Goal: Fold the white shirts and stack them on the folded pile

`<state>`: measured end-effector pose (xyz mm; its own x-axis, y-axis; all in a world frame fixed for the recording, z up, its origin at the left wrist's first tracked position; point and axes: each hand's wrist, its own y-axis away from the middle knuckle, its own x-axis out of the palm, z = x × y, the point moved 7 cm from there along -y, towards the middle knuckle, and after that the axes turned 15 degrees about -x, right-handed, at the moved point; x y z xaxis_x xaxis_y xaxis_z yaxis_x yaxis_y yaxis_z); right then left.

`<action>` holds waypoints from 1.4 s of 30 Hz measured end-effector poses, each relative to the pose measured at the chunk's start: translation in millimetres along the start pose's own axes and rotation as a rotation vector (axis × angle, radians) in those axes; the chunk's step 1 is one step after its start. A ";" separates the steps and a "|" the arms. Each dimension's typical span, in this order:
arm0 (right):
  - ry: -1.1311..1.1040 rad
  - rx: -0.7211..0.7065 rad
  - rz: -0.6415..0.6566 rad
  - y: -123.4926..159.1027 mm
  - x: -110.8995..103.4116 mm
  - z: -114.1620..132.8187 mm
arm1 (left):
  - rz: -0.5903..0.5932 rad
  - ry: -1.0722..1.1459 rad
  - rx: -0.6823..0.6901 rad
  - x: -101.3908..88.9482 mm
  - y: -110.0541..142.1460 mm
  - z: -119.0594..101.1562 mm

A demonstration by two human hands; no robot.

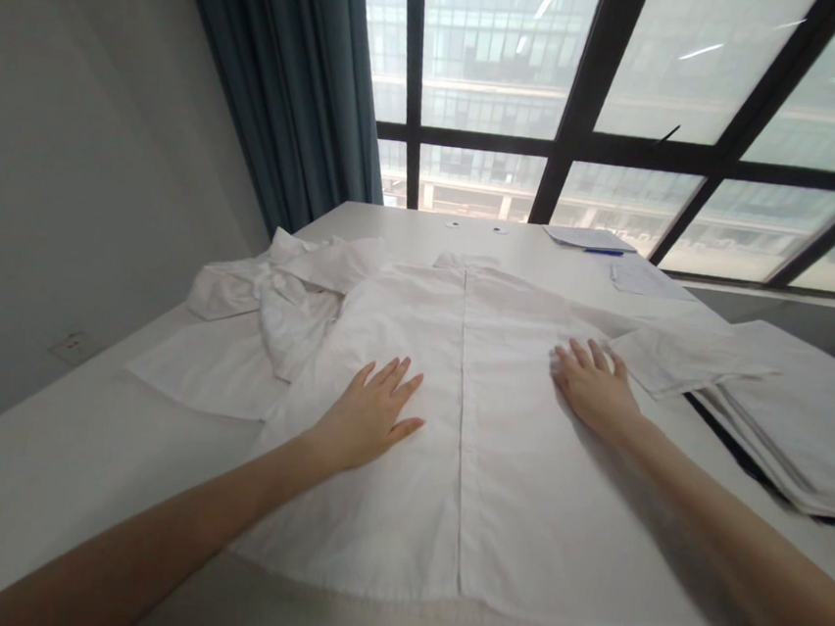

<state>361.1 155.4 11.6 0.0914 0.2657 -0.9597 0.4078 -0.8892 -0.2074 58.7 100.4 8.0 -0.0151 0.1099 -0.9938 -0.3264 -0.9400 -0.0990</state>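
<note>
A white shirt (501, 439) lies spread on the white table, its collar pointing away from me and its front seam running down the middle. My left hand (370, 415) rests flat on the left half of the shirt, fingers spread. On the right half, near the side and below the sleeve, my right hand (594, 384) lies with its fingers apart. Neither hand grips the cloth. The right sleeve (686, 357) stretches out to the right. Against the shirt's left side lies a crumpled white garment (235, 364).
A stack of folded white cloth (813, 420) with a dark layer beneath sits at the right. Papers (591, 238) and a blue pen (604, 252) lie at the far edge of the table (396, 227). Behind are a blue curtain (294, 65) and windows; a grey wall stands left.
</note>
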 end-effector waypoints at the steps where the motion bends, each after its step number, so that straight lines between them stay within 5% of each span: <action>1: -0.002 -0.039 -0.010 7.2 -6.5 17.1 | 0.003 0.027 0.032 -1.3 10.0 -8.2; 5: -0.246 -0.486 0.047 47.7 -25.0 108.3 | 0.051 0.144 0.269 -9.1 55.2 -47.2; 7: -0.343 -0.553 0.094 70.0 -29.0 127.6 | 0.082 0.179 0.323 -13.7 70.1 -56.0; 15: -0.355 -0.397 0.045 94.2 -31.6 102.5 | 0.073 0.236 0.360 -22.3 74.6 -57.0; 22: -0.601 -0.737 0.041 102.8 -76.1 159.6 | -0.113 0.331 0.624 -33.5 87.7 -67.2; 26: -0.628 -0.836 0.056 112.5 -77.8 177.3 | -0.230 0.405 0.675 -38.6 97.5 -68.3; 42: -0.974 -0.774 -0.099 104.7 -100.6 163.7 | -0.301 0.600 0.708 -61.9 102.9 -64.6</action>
<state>245.8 -25.4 55.4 -0.5455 -0.3613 -0.7563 0.8322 -0.3404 -0.4376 87.0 -24.0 56.0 0.5816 -0.0533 -0.8118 -0.7332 -0.4666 -0.4946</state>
